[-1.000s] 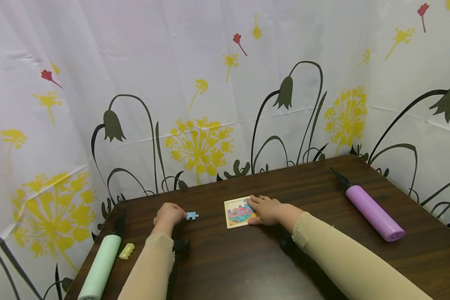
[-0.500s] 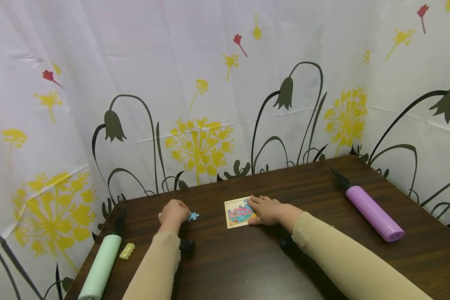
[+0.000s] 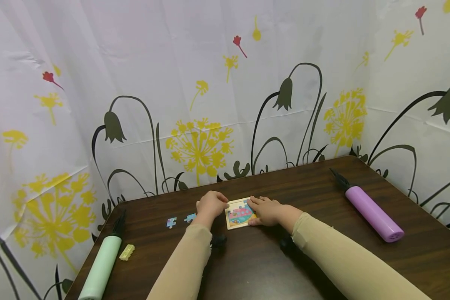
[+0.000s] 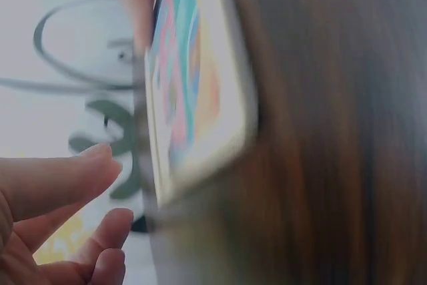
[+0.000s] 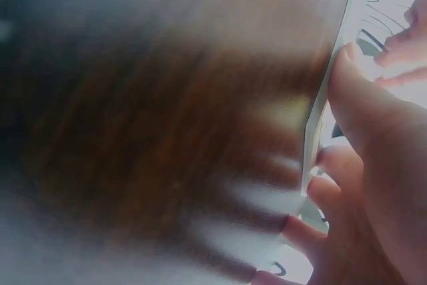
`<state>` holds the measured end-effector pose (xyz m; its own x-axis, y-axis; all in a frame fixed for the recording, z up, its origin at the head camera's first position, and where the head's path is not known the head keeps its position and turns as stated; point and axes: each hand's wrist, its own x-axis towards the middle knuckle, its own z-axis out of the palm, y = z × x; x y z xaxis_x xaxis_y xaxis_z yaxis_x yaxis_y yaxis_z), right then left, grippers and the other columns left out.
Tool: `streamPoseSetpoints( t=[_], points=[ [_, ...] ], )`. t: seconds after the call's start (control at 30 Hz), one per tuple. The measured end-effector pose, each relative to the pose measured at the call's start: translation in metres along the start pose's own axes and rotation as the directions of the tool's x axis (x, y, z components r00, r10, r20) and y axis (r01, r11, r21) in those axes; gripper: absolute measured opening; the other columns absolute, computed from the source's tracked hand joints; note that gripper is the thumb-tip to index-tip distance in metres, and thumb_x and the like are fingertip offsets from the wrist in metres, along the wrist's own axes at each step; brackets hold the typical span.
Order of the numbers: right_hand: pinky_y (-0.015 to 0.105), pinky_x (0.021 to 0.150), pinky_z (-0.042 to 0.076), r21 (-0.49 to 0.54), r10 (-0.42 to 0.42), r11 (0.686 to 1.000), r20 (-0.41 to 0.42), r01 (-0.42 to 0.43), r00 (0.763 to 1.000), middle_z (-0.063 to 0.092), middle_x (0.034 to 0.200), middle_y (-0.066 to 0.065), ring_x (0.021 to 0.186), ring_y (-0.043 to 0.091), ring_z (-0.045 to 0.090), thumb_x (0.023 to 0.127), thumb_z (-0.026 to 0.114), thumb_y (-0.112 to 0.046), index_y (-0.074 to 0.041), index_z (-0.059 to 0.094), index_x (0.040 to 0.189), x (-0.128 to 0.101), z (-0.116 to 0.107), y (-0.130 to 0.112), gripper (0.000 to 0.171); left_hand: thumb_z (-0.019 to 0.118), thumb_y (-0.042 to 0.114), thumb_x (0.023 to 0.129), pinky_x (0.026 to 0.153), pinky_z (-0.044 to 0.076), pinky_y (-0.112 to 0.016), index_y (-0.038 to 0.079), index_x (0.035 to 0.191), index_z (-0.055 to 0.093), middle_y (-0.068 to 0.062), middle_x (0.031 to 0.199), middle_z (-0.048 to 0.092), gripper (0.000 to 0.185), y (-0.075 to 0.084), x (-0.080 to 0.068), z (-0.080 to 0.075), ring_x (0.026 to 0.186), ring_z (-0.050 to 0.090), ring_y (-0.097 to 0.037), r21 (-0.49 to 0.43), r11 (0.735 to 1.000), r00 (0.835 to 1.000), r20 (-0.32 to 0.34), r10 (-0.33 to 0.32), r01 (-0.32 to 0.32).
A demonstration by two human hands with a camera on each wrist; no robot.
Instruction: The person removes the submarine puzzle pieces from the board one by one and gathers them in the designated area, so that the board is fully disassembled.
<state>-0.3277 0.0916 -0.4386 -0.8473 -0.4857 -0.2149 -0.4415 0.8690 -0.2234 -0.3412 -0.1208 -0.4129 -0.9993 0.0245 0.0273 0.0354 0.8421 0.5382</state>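
Observation:
A small square jigsaw tray (image 3: 233,226) with a light wooden rim lies on the dark table. Pink, teal and blue pieces fill much of it, and bare wood shows at its upper left. My left hand (image 3: 211,206) hovers at the tray's left edge. In the left wrist view its thumb and fingers are loosely bent, close together, with nothing visible between them. My right hand (image 3: 267,211) rests spread on the tray's right side, thumb at the near rim, and hides that part. Two loose blue puzzle pieces, one farther left (image 3: 171,222) and one nearer (image 3: 190,218), lie left of the tray.
A mint-green hand pump (image 3: 102,262) lies along the left table edge, with a yellow toy block (image 3: 127,252) beside it. Far right lies a purple hand pump (image 3: 373,213). A flower-print curtain (image 3: 210,83) hangs behind the brown table (image 3: 255,266).
My left hand has moved right from the loose pieces to the tray's left edge, uncovering the farther-left piece. My right hand has stayed on the tray.

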Motion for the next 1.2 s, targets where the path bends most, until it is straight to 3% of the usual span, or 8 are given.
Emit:
streamPoseSetpoints(
  t=[0.23,0.53,0.9,1.2],
  points=[
    [0.061,0.108,0.024,0.006,-0.009,1.000,-0.009,0.009,1.000,0.019,0.162,0.008,0.145,0.038,0.021,0.094,0.052,-0.058,-0.014,0.024,0.158,-0.001,0.000,0.001,0.082,0.079,0.018,0.082,0.097,0.029,-0.051,0.015,0.090,0.076,-0.001,0.100,0.070,0.009,0.026,0.000,0.026,0.099,0.060,-0.029,0.006,1.000,0.999,0.046,0.020,-0.020],
    [0.062,0.108,0.024,0.014,-0.026,1.000,-0.016,0.027,1.000,0.020,0.162,0.008,0.145,0.038,0.021,0.094,0.052,-0.058,-0.014,0.024,0.158,-0.002,0.001,0.003,0.082,0.080,0.016,0.080,0.094,0.032,-0.049,0.018,0.081,0.071,0.002,0.088,0.067,0.009,0.041,0.004,0.046,0.090,0.059,-0.028,0.053,0.999,0.999,0.038,0.011,-0.013],
    [0.062,0.110,0.020,0.104,-0.016,0.994,-0.032,0.020,0.999,0.017,0.163,0.008,0.145,0.038,0.019,0.093,0.058,-0.055,-0.013,0.014,0.159,-0.001,0.002,0.005,0.090,0.079,0.011,0.080,0.091,0.034,-0.048,0.015,0.078,0.065,0.001,0.082,0.063,0.015,0.041,0.007,0.048,0.086,0.057,-0.027,-0.016,1.000,0.999,0.050,-0.006,0.007],
    [0.061,0.109,0.023,0.103,0.013,0.995,-0.065,-0.006,0.998,0.024,0.160,0.009,0.144,0.037,0.023,0.090,0.062,-0.057,-0.017,0.009,0.160,0.007,0.010,0.010,0.097,0.081,0.012,0.079,0.091,0.034,-0.048,0.014,0.080,0.065,0.001,0.082,0.063,0.016,0.039,0.010,0.052,0.086,0.057,-0.026,-0.033,0.999,0.998,0.059,-0.005,0.007]
  ],
)
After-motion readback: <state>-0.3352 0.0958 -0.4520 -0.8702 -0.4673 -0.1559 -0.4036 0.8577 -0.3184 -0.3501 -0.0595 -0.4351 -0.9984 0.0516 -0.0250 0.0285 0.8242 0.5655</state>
